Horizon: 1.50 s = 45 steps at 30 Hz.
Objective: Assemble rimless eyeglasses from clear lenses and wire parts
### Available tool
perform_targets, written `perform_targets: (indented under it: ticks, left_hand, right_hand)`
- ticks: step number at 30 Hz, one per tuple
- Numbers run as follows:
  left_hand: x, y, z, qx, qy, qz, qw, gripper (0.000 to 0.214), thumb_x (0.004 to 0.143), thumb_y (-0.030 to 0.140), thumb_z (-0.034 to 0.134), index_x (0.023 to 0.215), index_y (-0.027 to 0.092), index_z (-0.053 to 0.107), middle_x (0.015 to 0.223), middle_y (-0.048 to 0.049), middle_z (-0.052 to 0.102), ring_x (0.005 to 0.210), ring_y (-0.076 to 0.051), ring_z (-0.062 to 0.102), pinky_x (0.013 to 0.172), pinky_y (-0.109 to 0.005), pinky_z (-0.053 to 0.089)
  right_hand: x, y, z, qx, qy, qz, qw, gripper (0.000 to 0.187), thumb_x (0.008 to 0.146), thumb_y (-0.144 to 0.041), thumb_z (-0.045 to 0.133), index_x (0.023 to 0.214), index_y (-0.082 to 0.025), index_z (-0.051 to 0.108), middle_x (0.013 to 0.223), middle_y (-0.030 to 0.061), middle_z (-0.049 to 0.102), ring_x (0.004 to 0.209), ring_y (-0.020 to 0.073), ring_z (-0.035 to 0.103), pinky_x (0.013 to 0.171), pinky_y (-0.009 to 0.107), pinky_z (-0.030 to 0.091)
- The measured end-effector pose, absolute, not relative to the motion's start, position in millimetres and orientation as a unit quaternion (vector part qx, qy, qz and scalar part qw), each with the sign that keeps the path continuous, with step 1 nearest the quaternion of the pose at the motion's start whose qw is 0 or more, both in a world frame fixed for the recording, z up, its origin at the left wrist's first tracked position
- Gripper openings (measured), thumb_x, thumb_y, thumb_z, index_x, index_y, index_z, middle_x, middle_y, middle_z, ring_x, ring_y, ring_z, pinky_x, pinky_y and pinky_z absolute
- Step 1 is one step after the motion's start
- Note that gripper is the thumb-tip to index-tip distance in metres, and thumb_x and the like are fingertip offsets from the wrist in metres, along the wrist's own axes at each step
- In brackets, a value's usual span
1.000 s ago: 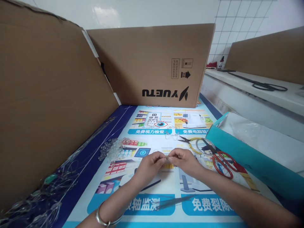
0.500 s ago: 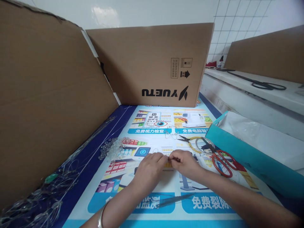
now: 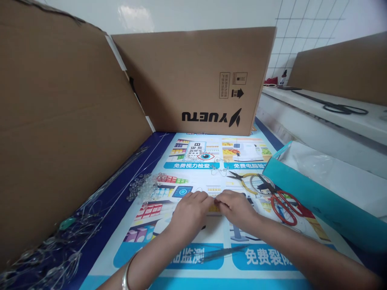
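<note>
My left hand (image 3: pixel 191 210) and my right hand (image 3: pixel 236 208) meet fingertip to fingertip just above the printed poster mat (image 3: pixel 211 241). Both are closed in a pinch on a tiny clear piece I cannot make out. A silver bangle (image 3: pixel 125 274) circles my left wrist. A heap of clear beads (image 3: pixel 143 187) lies to the left of my left hand. Red-handled scissors (image 3: pixel 284 205) and yellow-handled pliers (image 3: pixel 244 178) lie to the right of my right hand. Thin tweezers (image 3: pixel 222 253) rest on the mat under my forearms.
Cardboard panels stand on the left (image 3: pixel 60 121) and at the back (image 3: pixel 196 76). Tangled clear wire strands (image 3: pixel 60 237) run along the left panel's foot. A teal box (image 3: pixel 317 201) with clear plastic sits at right. Black scissors (image 3: pixel 341 108) lie on the neighbouring white counter.
Both hands have sunk a little toward the mat and drawn closer together, still pinching. The view has shifted slightly.
</note>
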<state>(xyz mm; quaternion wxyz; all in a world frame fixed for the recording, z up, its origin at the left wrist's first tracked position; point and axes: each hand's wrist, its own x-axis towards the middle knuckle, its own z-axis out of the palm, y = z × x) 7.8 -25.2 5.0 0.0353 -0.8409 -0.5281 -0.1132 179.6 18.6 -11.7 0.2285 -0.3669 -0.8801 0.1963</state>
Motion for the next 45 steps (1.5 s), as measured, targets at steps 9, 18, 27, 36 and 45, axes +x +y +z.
perform_targets:
  ticks: [9,18,27,36,45]
  left_hand:
    - [2,-21,7,-0.815,-0.557,-0.131,-0.094,0.026,0.085,0.013,0.038,0.085,0.020,0.063,0.078,-0.0045,0.062,0.076,-0.017,0.058,0.066,-0.025,0.043]
    - [2,-23,3,-0.775,-0.566,-0.232,-0.159,0.028,0.083,0.013,0.039,0.088,0.021,0.065,0.083,-0.0043,0.065,0.077,-0.017,0.059,0.070,-0.027,0.044]
    - [6,-19,3,-0.699,-0.587,-0.320,-0.254,0.019,0.076,0.016,0.047,0.078,0.022,0.065,0.074,0.0009,0.065,0.071,-0.015,0.058,0.063,-0.024,0.041]
    - [8,-16,-14,-0.608,-0.595,-0.382,-0.360,0.013,0.075,0.022,0.050,0.076,0.020,0.063,0.066,0.0007,0.062,0.059,-0.014,0.057,0.055,-0.023,0.043]
    - [16,-16,-15,-0.515,-0.562,-0.454,-0.461,0.010,0.072,0.026,0.056,0.071,0.017,0.060,0.062,0.0013,0.059,0.058,-0.014,0.056,0.055,-0.024,0.048]
  right_hand:
    - [181,25,-8,-0.355,-0.874,0.266,0.196,0.018,0.078,-0.013,0.051,0.083,-0.022,0.067,0.078,-0.0008,0.064,0.076,0.0124,0.057,0.070,0.021,0.039]
    - [179,21,-1,-0.404,-0.820,0.340,0.223,0.018,0.071,-0.012,0.053,0.078,-0.021,0.067,0.078,-0.0013,0.066,0.073,0.0131,0.058,0.065,0.023,0.040]
    - [177,22,-19,-0.415,-0.697,0.509,0.287,0.009,0.072,-0.023,0.055,0.075,-0.018,0.061,0.057,-0.0037,0.055,0.050,0.0096,0.051,0.050,0.021,0.041]
    - [171,18,-18,-0.418,-0.606,0.587,0.337,0.012,0.070,-0.028,0.059,0.075,-0.016,0.059,0.066,-0.0017,0.056,0.054,0.0096,0.053,0.054,0.024,0.049]
    - [170,16,-18,-0.407,-0.588,0.595,0.366,0.019,0.071,-0.033,0.061,0.078,-0.016,0.060,0.068,-0.0015,0.057,0.057,0.0098,0.054,0.057,0.026,0.050]
